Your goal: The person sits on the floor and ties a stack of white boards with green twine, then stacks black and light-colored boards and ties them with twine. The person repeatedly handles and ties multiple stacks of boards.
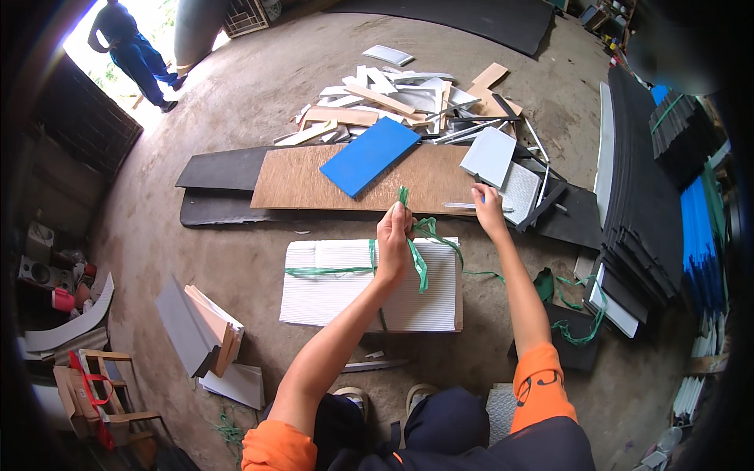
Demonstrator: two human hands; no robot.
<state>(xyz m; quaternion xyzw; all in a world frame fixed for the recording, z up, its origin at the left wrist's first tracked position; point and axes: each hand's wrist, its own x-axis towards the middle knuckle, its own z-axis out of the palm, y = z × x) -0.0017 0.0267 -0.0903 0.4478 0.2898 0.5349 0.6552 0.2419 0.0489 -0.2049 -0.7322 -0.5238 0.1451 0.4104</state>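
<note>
A stack of white ribbed sheets lies on the floor before me, with green plastic twine crossing over it. My left hand is closed around gathered twine above the stack, and a short tuft sticks up from the fist. Loose green ends hang beside it. To the right, my right hand has its fingers curled in by a thin pale strip at the edge of a brown board. Whether these fingers grip the strip or something else small is not clear.
A blue panel lies on the brown board, with a heap of offcuts behind. Dark sheets lean at right. Grey and tan panels stand at left. More twine trails at right. Another person stands far left.
</note>
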